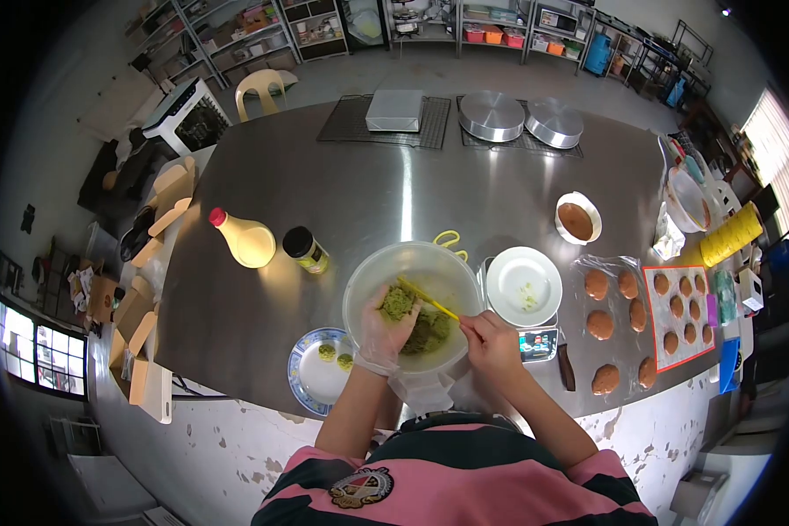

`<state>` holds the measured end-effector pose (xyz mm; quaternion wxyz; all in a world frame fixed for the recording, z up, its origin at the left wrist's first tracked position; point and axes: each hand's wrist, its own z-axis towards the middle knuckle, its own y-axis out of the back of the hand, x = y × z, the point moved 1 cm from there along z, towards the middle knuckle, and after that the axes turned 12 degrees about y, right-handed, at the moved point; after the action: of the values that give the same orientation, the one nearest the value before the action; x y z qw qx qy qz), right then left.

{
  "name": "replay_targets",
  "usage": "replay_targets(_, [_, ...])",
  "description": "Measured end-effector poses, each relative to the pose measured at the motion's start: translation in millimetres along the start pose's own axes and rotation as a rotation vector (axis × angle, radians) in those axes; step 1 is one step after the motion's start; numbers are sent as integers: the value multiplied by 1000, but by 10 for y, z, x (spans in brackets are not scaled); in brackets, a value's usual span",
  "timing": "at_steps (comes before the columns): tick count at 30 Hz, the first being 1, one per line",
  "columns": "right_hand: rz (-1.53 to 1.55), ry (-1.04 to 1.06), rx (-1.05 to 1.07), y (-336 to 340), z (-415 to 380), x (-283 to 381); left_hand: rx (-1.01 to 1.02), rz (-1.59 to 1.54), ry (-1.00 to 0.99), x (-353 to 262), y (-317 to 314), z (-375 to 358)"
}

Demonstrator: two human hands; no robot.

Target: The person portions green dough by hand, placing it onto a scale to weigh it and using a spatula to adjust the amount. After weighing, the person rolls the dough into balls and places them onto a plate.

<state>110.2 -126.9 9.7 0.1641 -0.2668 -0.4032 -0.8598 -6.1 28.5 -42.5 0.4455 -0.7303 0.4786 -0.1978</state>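
Observation:
My left hand (381,337), in a clear plastic glove, cups a clump of green crumbly mixture (398,303) over a large translucent bowl (359,272). More green mixture (428,331) lies in the bowl beneath. Between the fingers of my right hand (493,344) is the handle of a slim yellow utensil (436,305). Its far end touches the clump, and its exact shape is hard to make out. Left of the bowl, a blue-rimmed plate (311,386) bears two small green balls (327,352).
A white plate (510,289) with green crumbs sits above a digital scale display (537,344); a knife (566,368) lies nearby. Brown discs (600,325) rest on plastic and a red-edged mat (680,351). A yellow bottle (247,241), dark-lidded jar (305,250) and round pans (493,117) stand farther back.

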Motion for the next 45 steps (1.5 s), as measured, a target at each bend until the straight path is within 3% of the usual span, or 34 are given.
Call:
replay_targets(8, [-2, -3, 1, 65, -24, -65, 187, 23, 108, 15, -83, -52])
replay_targets(12, [71, -161, -29, 149, 27, -69, 249, 23, 105, 29, -160, -95])
replay_targets(15, [54, -69, -53, 114, 4, -112, 290, 54, 87, 39, -148, -64])
replay_targets(26, [158, -130, -90, -20, -132, 43, 486, 19, 36, 159, -308, -24])
replay_targets(30, [39, 43, -102, -50, -178, 40, 388, -67, 29, 167, -393, -18])
replay_targets(38, [107, 18, -35, -4, -224, 70, 107, 29, -130, 201, -395, 35])
replay_targets(45, [130, -111, -100, 152, -84, 147, 286, 51, 33, 77, -316, 42])
